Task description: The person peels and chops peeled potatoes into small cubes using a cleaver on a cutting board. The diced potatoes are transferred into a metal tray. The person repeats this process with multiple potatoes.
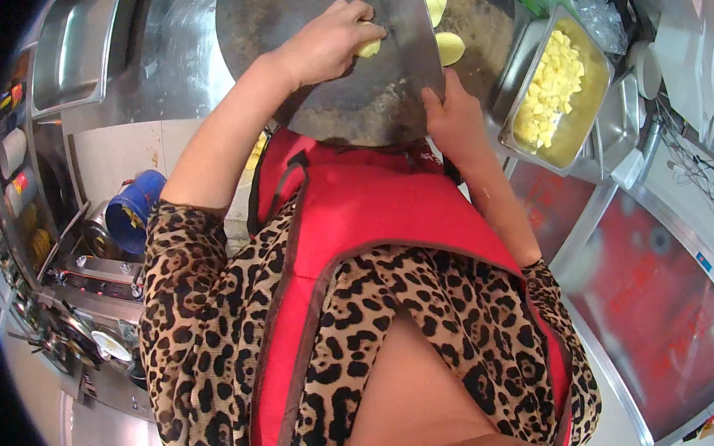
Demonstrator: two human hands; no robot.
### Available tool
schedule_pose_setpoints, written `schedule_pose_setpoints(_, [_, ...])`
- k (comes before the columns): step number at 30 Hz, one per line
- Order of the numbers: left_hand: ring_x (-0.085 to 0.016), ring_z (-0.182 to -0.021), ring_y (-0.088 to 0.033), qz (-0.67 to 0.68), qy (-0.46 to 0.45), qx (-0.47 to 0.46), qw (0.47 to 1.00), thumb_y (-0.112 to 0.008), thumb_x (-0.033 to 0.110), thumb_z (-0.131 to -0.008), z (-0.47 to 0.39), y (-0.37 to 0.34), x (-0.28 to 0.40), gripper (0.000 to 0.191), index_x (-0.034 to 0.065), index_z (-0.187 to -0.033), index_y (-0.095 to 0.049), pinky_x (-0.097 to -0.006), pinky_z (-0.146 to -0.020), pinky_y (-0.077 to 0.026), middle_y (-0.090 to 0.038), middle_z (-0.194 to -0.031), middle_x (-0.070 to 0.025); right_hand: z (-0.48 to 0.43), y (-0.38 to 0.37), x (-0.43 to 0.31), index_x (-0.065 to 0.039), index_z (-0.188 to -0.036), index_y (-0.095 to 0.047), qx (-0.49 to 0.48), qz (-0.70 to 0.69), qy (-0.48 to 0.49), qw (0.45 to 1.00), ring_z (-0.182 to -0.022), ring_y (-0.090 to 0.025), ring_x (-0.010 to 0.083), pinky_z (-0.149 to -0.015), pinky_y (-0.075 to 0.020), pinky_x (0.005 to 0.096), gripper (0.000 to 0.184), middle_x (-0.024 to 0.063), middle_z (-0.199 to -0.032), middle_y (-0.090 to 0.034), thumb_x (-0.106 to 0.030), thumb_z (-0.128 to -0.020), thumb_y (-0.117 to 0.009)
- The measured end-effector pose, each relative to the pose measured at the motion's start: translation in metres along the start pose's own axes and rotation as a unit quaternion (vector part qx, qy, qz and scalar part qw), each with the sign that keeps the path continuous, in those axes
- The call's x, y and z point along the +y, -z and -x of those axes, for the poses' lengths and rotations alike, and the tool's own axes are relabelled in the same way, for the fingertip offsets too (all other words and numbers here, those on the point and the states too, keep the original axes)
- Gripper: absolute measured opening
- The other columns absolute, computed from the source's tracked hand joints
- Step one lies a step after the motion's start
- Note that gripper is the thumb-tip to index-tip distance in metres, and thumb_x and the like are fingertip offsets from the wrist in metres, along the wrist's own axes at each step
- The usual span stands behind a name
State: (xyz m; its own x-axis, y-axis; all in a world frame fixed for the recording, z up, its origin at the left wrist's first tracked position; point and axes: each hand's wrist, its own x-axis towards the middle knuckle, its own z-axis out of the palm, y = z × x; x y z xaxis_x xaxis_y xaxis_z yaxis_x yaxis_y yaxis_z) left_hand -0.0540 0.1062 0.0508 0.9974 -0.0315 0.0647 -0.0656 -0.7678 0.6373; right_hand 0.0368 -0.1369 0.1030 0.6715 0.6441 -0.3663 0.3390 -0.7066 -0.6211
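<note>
My left hand (338,39) presses a peeled pale-yellow potato piece (368,45) onto the round, dark-stained chopping board (345,110). In my right hand (455,114) is a broad steel cleaver (408,28), held near its heel; its handle is hidden in my grip. The blade stands to the right of my left hand, apart from its fingers. Two flat potato slices, an upper one (436,4) and a lower one (450,48), lie on the board just right of the blade.
Right of the board, a steel pan (594,110) holds diced potato (548,88), with a clear plastic bag (595,8) behind it. An empty steel pan (103,73) stands at the upper left. A blue bucket (140,206) is lower left, beyond my left arm.
</note>
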Motion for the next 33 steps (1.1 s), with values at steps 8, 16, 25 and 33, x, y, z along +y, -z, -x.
schedule_pose_setpoints(8, [-0.043,-0.096,-0.062,-0.038,0.123,-0.005,0.992,-0.068,0.013,-0.081,0.002,-0.009,0.016,0.044,0.0107,-0.123,-0.055,-0.0492,-0.080,-0.055,-0.054,-0.113,-0.0166,-0.003,-0.006,0.008,-0.008,-0.122,-0.051,0.010,0.031,0.031,0.999,-0.080,-0.065,0.0497,-0.071,-0.0491,0.0607,0.033,0.0250,-0.086,-0.070,-0.024,-0.095,-0.059])
schedule_pose_setpoints(16, [-0.042,-0.097,-0.063,-0.006,0.265,0.147,0.953,-0.076,0.025,-0.082,0.008,-0.038,0.050,0.045,0.0091,-0.118,-0.055,-0.0491,-0.080,-0.055,-0.057,-0.110,-0.0184,0.001,-0.008,-0.001,-0.008,-0.124,-0.053,0.001,0.067,0.040,0.997,-0.077,-0.066,0.0474,-0.069,-0.0501,0.0589,0.032,0.0239,-0.082,-0.069,-0.024,-0.096,-0.058])
schedule_pose_setpoints(25, [-0.037,-0.094,-0.061,0.037,0.237,0.209,0.948,-0.075,0.016,-0.080,0.036,-0.037,0.041,0.031,0.0043,-0.105,-0.060,-0.0460,-0.080,-0.052,-0.059,-0.100,-0.0151,0.001,-0.013,-0.017,-0.007,-0.121,-0.055,0.044,0.087,0.102,0.990,-0.072,-0.067,0.0453,-0.065,-0.0512,0.0558,0.030,0.0224,-0.076,-0.068,-0.022,-0.095,-0.059])
schedule_pose_setpoints(33, [-0.036,-0.093,-0.062,0.025,0.252,0.214,0.943,-0.074,0.017,-0.082,0.038,-0.041,0.041,0.027,0.0046,-0.103,-0.063,-0.0439,-0.079,-0.053,-0.059,-0.097,-0.0133,0.000,-0.016,-0.021,-0.006,-0.120,-0.055,0.023,0.035,0.089,0.995,-0.074,-0.066,0.0465,-0.067,-0.0507,0.0566,0.030,0.0238,-0.079,-0.069,-0.022,-0.095,-0.059])
